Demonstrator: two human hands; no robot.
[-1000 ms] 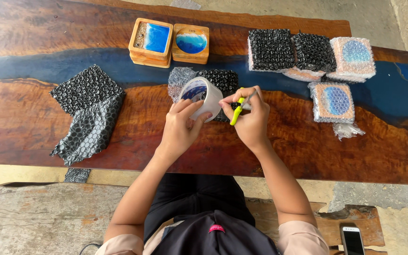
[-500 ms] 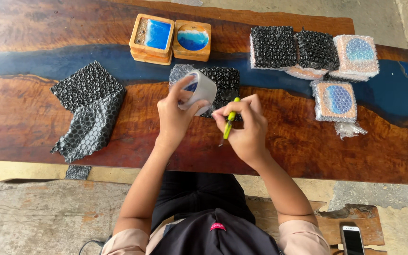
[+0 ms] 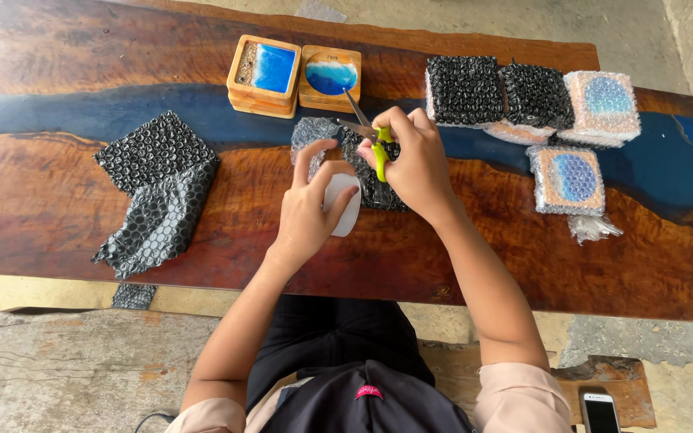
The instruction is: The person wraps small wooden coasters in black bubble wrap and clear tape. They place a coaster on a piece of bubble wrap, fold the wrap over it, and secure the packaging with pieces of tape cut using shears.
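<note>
My left hand (image 3: 310,210) grips a white roll of tape (image 3: 344,207) just above the wooden table (image 3: 58,200). My right hand (image 3: 415,160) holds a pair of scissors (image 3: 366,132) with green handles, blades pointing up and away toward the wooden coasters. Under both hands lies a square piece wrapped in dark bubble wrap (image 3: 378,188), partly hidden by the fingers.
Two wooden coasters with blue resin (image 3: 270,70) (image 3: 330,75) sit at the back. Several bubble-wrapped squares (image 3: 465,88) (image 3: 573,178) lie to the right. Loose dark bubble wrap sheets (image 3: 154,192) lie at the left. A phone (image 3: 601,412) rests on the ground at bottom right.
The left hand brought the tape roll down from a raised position toward the table. The right hand moved up and turned the scissors so the blades point away.
</note>
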